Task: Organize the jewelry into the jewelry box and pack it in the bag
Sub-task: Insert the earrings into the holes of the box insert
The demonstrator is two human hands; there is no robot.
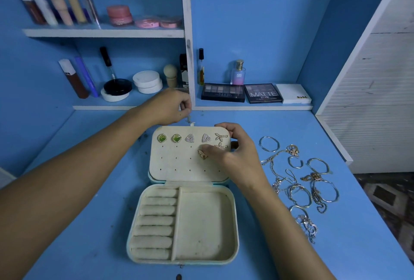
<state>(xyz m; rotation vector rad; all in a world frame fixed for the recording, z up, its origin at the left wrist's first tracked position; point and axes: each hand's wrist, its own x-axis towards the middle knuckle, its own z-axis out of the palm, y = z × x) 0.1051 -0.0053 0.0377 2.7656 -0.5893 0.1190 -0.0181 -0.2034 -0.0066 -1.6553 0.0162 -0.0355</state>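
A cream jewelry box [201,223] lies open on the blue table, its lid panel [179,163] tilted up at the back. Several earrings are pinned along the panel's top row: two green ones [161,138], two white triangles [190,138], gold leaf shapes [221,137]. My right hand [233,149] pinches a gold earring [202,153] against the panel while its fingers curl over the lid's right edge. My left hand [172,106] is behind the lid's top edge, fingertips pinched together on something small that I cannot make out. No bag is in view.
Loose bangles, chains and necklaces [300,181] are spread on the table right of the box. Shelves behind hold cosmetics: eyeshadow palettes [223,92], a perfume bottle [238,73], jars and tubes. A white slatted panel [369,100] stands at the right edge.
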